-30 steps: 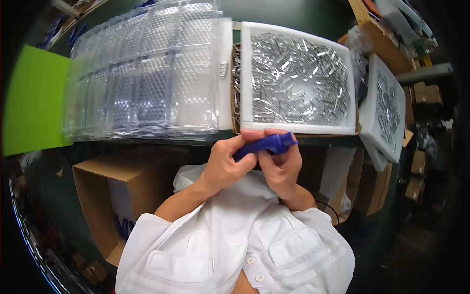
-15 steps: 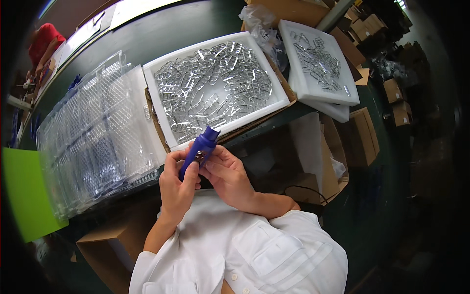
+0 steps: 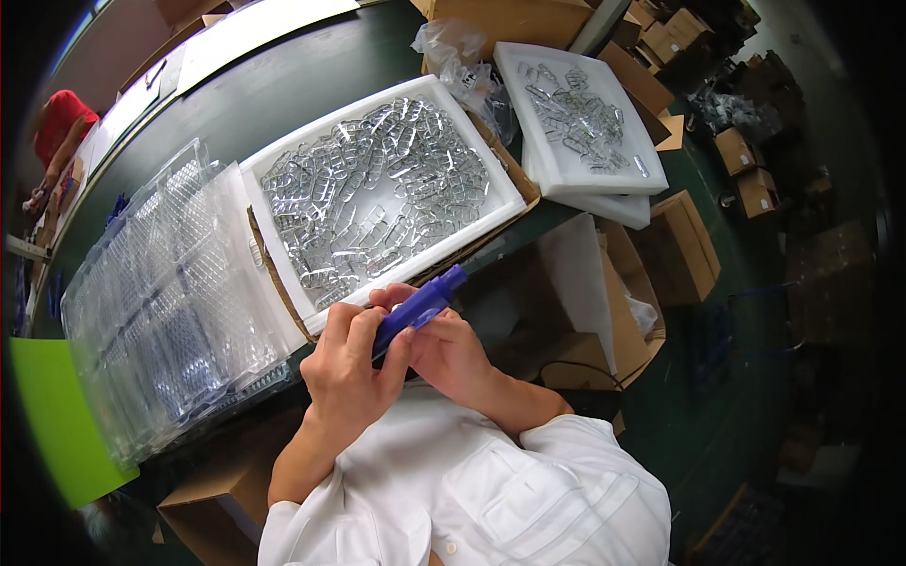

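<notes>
A blue-purple plastic tube-shaped part [image 3: 432, 298] is held between my two hands just in front of the near edge of the foam tray. My left hand [image 3: 351, 368] is closed round its lower end, thumb underneath and fingers over the top. With bent fingers, my right hand [image 3: 451, 351] grips the part from the other side, near its middle. The notched upper end points away to the right. Beyond my hands, many bent metal wire clips [image 3: 415, 193] lie in the white foam tray [image 3: 401, 275].
Stacked clear plastic blister trays [image 3: 175, 292] lie on the left, beside a bright green sheet [image 3: 61, 424]. A second foam tray [image 3: 604, 179] with more clips stands at the right. Open cardboard boxes [image 3: 687, 250] are below it. A person in red [image 3: 66, 127] works at the far left.
The tube-shaped part has been turned and tilted further to the right, hiding the metal piece seen in its opening before. My left fingers have moved over its top. The view has shifted slightly.
</notes>
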### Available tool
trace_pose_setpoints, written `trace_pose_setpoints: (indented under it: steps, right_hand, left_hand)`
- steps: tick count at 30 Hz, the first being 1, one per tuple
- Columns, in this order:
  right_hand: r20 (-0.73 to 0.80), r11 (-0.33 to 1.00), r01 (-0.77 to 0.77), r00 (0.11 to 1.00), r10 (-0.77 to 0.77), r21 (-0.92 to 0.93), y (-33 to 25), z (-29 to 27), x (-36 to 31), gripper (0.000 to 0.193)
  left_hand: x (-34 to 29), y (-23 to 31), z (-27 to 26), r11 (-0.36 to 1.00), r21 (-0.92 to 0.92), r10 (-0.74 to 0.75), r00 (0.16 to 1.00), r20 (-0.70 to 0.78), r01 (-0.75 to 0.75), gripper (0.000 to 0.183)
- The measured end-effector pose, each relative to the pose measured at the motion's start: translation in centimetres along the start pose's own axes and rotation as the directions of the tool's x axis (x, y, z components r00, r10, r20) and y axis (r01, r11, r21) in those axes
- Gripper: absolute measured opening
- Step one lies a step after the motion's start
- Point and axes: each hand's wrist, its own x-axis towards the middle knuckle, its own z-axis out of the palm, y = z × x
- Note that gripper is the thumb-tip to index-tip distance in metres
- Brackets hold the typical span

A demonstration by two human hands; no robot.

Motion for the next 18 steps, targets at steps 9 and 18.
trace_pose_setpoints:
  steps: [9, 18]
  right_hand:
    - [-0.085, 0.998, -0.042, 0.996, 0.038, -0.047, 0.2, -1.4, -0.1, 0.028]
    - [0.473, -0.451, 0.15, 0.176, -0.863, -0.88, -25.6, -3.2, 5.5, 0.02]
  left_hand:
    - [0.8, -0.2, 0.2, 0.909, -0.395, -0.12, 0.991, 0.062, 0.135, 0.019]
    - [-2.4, -4.3, -3.1, -0.078, -0.901, -0.46, 0.787, 0.412, 0.427, 0.05]
